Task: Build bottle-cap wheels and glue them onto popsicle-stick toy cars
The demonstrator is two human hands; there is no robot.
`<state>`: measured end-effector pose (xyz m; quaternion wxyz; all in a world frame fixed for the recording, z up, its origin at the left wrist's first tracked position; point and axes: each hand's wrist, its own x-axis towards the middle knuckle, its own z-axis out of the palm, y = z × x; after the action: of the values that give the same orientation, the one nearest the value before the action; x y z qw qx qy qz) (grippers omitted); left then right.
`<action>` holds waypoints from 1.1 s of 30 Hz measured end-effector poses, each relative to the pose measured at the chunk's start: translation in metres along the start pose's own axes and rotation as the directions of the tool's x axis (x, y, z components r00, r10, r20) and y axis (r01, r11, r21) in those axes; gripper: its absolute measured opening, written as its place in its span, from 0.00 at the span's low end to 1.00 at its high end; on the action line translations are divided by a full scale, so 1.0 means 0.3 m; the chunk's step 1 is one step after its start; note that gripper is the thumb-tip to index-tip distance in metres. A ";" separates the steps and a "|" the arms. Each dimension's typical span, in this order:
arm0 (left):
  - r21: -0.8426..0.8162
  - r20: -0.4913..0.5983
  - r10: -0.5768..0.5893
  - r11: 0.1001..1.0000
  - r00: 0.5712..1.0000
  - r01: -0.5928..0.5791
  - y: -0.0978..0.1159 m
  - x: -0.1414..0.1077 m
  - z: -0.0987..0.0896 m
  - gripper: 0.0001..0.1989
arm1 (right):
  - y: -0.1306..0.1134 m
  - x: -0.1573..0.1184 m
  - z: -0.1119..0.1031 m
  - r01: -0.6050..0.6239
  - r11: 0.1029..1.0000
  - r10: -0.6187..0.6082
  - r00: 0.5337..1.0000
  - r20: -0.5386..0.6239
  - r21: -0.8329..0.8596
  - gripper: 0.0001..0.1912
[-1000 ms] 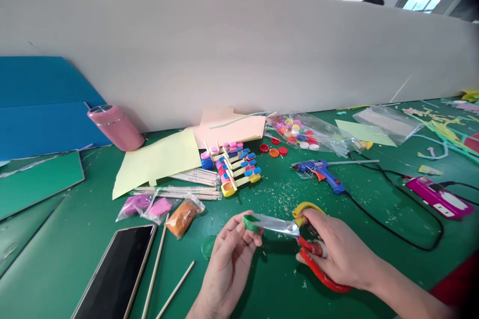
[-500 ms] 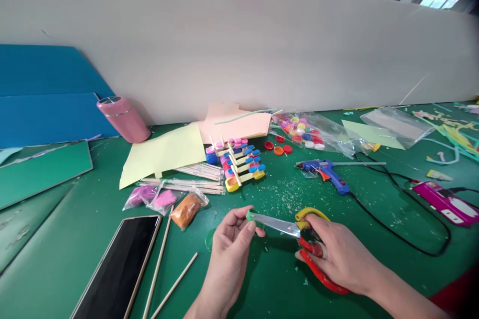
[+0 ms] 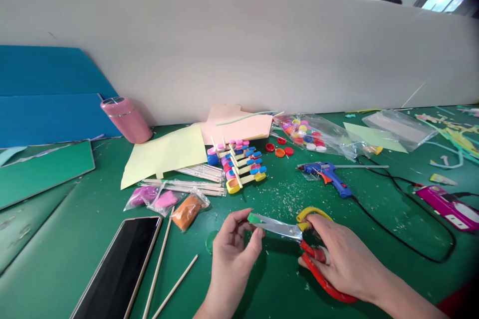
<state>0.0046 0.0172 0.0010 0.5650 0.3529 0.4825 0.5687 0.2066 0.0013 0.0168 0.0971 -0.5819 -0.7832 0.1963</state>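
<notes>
My left hand (image 3: 234, 249) has its thumb and index finger curled round a small green piece (image 3: 255, 219), whose exact kind I cannot make out. In my right hand (image 3: 342, 251) are scissors (image 3: 281, 229) with one yellow and one red handle. Their handles are spread, and the blade tips point left, meeting the green piece between my left fingertips. Just left of my left wrist, a round green cap (image 3: 210, 242) lies on the green table, partly hidden by the hand.
Ahead are a stack of sticks with coloured caps (image 3: 243, 165), loose red and orange caps (image 3: 280, 152) and a bag of caps (image 3: 305, 134). A blue glue gun (image 3: 327, 173) and its cord lie right. Left are a phone (image 3: 119, 269), wooden sticks (image 3: 175, 286) and bagged orange clay (image 3: 187, 211).
My left thumb has moved down, away from the index finger, and more of the green piece shows at the blade tips. The scissors stay in my right hand, slightly lower.
</notes>
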 end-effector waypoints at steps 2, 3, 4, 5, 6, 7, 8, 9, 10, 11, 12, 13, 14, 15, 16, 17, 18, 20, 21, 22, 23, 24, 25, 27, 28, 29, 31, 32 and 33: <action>0.031 -0.025 0.026 0.999 0.999 -0.025 -0.009 0.000 0.001 0.16 | 0.001 0.001 0.002 -0.002 1.000 0.002 1.000 -0.004 -0.024 0.20; 0.048 -0.036 0.038 0.998 0.999 -0.037 -0.012 0.001 0.002 0.16 | 0.000 0.001 0.003 -0.002 0.999 0.002 1.000 -0.008 -0.037 0.20; 0.063 -0.044 0.051 0.997 0.998 -0.048 -0.013 0.001 0.003 0.15 | 0.000 0.001 0.005 -0.003 0.999 0.002 1.000 -0.012 -0.048 0.19; 0.077 -0.051 0.063 0.995 0.997 -0.059 -0.013 0.000 0.004 0.15 | -0.002 0.001 0.006 -0.003 0.998 0.002 1.000 -0.015 -0.056 0.18; 0.088 -0.055 0.073 0.994 0.996 -0.068 -0.012 0.000 0.005 0.14 | -0.003 0.002 0.007 -0.003 0.998 0.002 1.000 -0.016 -0.061 0.18; 0.096 -0.056 0.079 0.993 0.995 -0.073 -0.010 -0.001 0.005 0.14 | -0.004 0.003 0.009 -0.005 0.998 0.004 1.000 -0.012 -0.062 0.17; 0.100 -0.056 0.082 0.992 0.995 -0.076 -0.008 -0.001 0.005 0.13 | -0.006 0.004 0.012 -0.009 0.998 0.008 1.000 -0.005 -0.059 0.17; 0.101 -0.054 0.081 0.992 0.995 -0.075 -0.005 -0.002 0.005 0.13 | -0.007 0.005 0.015 -0.014 0.998 0.014 1.000 0.004 -0.053 0.16; 0.101 -0.050 0.076 0.992 0.996 -0.071 -0.002 -0.002 0.004 0.13 | -0.009 0.006 0.018 -0.020 0.999 0.021 1.000 0.012 -0.046 0.16; 0.103 -0.036 0.062 0.993 0.997 -0.058 0.001 -0.002 0.002 0.13 | -0.009 0.006 0.021 -0.028 0.999 0.028 0.999 0.018 -0.039 0.16; 0.106 -0.021 0.046 0.993 0.999 -0.044 0.005 -0.002 0.000 0.13 | -0.010 0.007 0.024 -0.034 0.999 0.035 0.999 0.025 -0.032 0.16; 0.109 -0.010 0.030 0.994 1.000 -0.028 0.009 -0.002 -0.002 0.13 | -0.011 0.006 0.027 -0.039 0.999 0.040 0.999 0.031 -0.025 0.15; 0.112 -0.003 0.014 0.994 1.000 -0.014 0.013 -0.002 -0.005 0.13 | -0.013 0.006 0.029 -0.042 0.999 0.042 0.998 0.035 -0.018 0.15; 0.115 0.003 -0.001 0.993 1.000 0.000 0.017 -0.002 -0.007 0.13 | -0.015 0.005 0.029 -0.044 0.999 0.044 0.998 0.040 -0.011 0.14; 0.117 0.007 -0.014 0.993 1.000 0.013 0.020 -0.002 -0.009 0.13 | -0.019 0.004 0.029 -0.048 0.999 0.048 0.998 0.045 -0.001 0.14; 0.117 0.011 -0.024 0.993 1.000 0.023 0.024 -0.003 -0.010 0.13 | -0.023 0.003 0.027 -0.056 0.998 0.055 0.997 0.054 0.012 0.14; 0.117 0.018 -0.033 0.993 0.999 0.030 0.026 -0.003 -0.011 0.13 | -0.029 0.001 0.024 -0.066 0.997 0.063 0.996 0.070 0.035 0.14; 0.113 0.025 -0.035 0.993 0.999 0.032 0.026 -0.004 -0.009 0.13 | -0.043 -0.002 0.015 -0.096 0.990 0.082 0.988 0.129 0.103 0.14; 0.106 0.012 -0.025 0.994 1.000 0.023 0.024 -0.004 -0.007 0.13 | -0.051 -0.004 0.011 -0.115 0.982 0.091 0.983 0.162 0.148 0.13; 0.098 -0.010 -0.009 0.995 1.000 0.009 0.021 -0.005 -0.005 0.13 | -0.058 -0.006 0.007 -0.135 0.972 0.097 0.976 0.195 0.194 0.13; 0.089 -0.031 0.008 0.996 0.999 -0.005 0.017 -0.005 -0.002 0.13 | -0.066 -0.008 0.003 -0.156 0.958 0.100 0.968 0.229 0.240 0.12; 0.082 -0.051 0.023 0.996 0.998 -0.019 0.014 -0.005 0.000 0.13 | -0.072 -0.010 0.001 -0.177 0.943 0.104 0.961 0.256 0.282 0.11; 0.077 -0.065 0.035 0.997 0.997 -0.030 0.012 -0.005 0.001 0.13 | -0.078 -0.013 0.001 -0.196 0.926 0.104 0.954 0.281 0.321 0.10; 0.077 -0.071 0.046 0.996 0.996 -0.040 0.012 -0.005 0.001 0.13 | -0.083 -0.017 0.000 -0.224 0.895 0.107 0.947 0.303 0.385 0.08; 0.083 -0.059 0.043 0.996 0.997 -0.038 0.014 -0.004 -0.001 0.13 | -0.083 -0.020 -0.001 -0.228 0.885 0.112 0.951 0.290 0.407 0.08; 0.095 -0.040 0.037 0.995 0.999 -0.033 0.019 -0.004 -0.003 0.13 | -0.081 -0.022 -0.003 -0.225 0.877 0.116 0.956 0.268 0.424 0.08; 0.124 -0.001 0.021 0.992 1.000 -0.020 0.029 -0.002 -0.009 0.13 | -0.074 -0.027 -0.011 -0.210 0.869 0.111 0.965 0.237 0.447 0.09; 0.138 0.012 0.014 0.990 1.000 -0.016 0.034 -0.001 -0.011 0.13 | -0.069 -0.029 -0.017 -0.207 0.866 0.103 0.965 0.241 0.455 0.10; 0.147 0.020 0.011 0.989 1.000 -0.014 0.037 0.000 -0.014 0.13 | -0.066 -0.030 -0.023 -0.208 0.860 0.089 0.960 0.265 0.465 0.11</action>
<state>-0.0026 0.0178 0.0104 0.5385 0.4019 0.5157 0.5316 0.1948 -0.0107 0.0321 0.1321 -0.5702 -0.6664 0.4619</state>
